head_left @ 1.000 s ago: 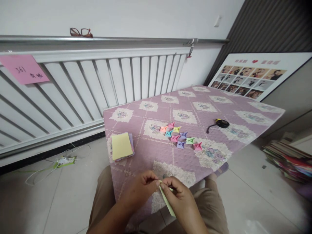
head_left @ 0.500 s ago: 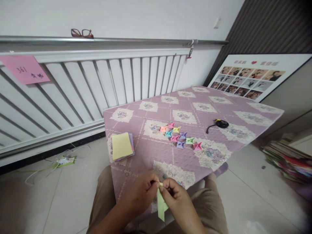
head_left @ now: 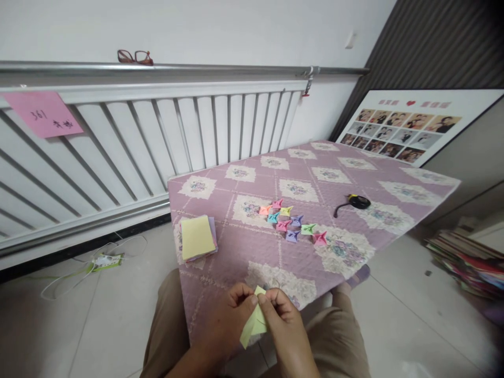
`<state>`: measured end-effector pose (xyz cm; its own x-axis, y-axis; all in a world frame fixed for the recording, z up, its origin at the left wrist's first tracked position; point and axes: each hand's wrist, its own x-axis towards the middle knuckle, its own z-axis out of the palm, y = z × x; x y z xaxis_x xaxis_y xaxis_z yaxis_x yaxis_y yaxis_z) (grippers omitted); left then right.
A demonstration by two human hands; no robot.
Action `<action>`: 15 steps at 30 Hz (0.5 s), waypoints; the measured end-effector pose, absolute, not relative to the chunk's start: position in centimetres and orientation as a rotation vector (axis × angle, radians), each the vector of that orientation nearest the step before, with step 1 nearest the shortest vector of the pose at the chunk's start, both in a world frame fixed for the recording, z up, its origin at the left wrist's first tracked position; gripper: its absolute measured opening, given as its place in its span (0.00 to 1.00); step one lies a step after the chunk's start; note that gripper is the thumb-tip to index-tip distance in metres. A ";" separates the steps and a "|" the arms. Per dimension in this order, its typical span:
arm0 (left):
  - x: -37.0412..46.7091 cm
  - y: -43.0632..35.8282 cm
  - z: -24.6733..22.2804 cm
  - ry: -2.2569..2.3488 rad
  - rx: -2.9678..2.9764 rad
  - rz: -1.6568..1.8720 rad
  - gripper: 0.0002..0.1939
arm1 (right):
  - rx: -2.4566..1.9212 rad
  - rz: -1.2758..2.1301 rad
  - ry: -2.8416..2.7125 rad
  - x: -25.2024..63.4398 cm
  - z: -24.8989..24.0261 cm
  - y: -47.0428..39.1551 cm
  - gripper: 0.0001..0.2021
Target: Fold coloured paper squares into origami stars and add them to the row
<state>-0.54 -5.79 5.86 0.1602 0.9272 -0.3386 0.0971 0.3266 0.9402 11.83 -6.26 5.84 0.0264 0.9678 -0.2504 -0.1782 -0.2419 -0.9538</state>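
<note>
A folded light yellow-green sheet of paper (head_left: pixel 259 320) is pinched between both hands just over the near edge of the table. My left hand (head_left: pixel 232 317) grips its left side, thumb on top and fingers curled. On the other side, my right hand (head_left: pixel 285 325) holds it with thumb and curled fingers. The two thumb tips almost meet near the paper's upper end, and its lower end splits into two flaps. Farther up the cloth sits a group of several small folded paper pieces (head_left: pixel 293 220) in pink, orange, teal, yellow, purple and green.
A stack of square paper (head_left: pixel 197 238), yellow on top, lies at the table's left. A black tape measure (head_left: pixel 359 201) rests at the right on the floral tablecloth (head_left: pixel 236 252). Behind stand a white radiator (head_left: pixel 205 128) and a photo board (head_left: pixel 405 126); glasses (head_left: pixel 135 57) sit above.
The yellow-green paper has turned between my fingers: its upper end now sticks up above the thumbs, and its lower flaps swing left and spread. Both hands stay at nearly the same spot.
</note>
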 end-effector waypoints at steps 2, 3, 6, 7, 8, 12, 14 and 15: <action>-0.7 -5.7 5.9 1.234 0.986 0.848 0.16 | -1.253 1.471 -0.903 11.9 5.8 -6.3 0.22; -0.8 -5.7 5.9 1.206 0.932 0.864 0.16 | -1.231 1.504 -0.880 12.0 5.8 -6.3 0.22; -1.2 -5.5 6.1 1.146 0.892 0.833 0.18 | -1.147 1.636 -0.747 12.2 6.0 -6.2 0.22; -1.3 -5.4 6.2 1.138 0.902 0.813 0.18 | -1.124 1.686 -0.706 12.3 6.1 -6.1 0.21; -1.4 -5.4 6.3 1.135 0.918 0.798 0.18 | -1.109 1.735 -0.677 12.3 6.2 -6.1 0.21; -1.9 -5.3 6.4 1.153 0.960 0.787 0.14 | -1.073 1.847 -0.652 12.4 6.6 -6.0 0.19; -2.0 -5.4 6.3 1.188 0.999 0.784 0.12 | -1.067 1.854 -0.665 12.5 6.6 -6.1 0.18; -2.1 -5.4 6.3 1.206 1.024 0.778 0.11 | -1.072 1.848 -0.675 12.6 6.6 -6.1 0.18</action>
<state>-2.13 -5.38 6.29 0.2106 0.9063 -0.3666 0.0404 0.3666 0.9295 12.56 -6.06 6.63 -0.2502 0.8802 -0.4034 -0.4130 -0.4738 -0.7778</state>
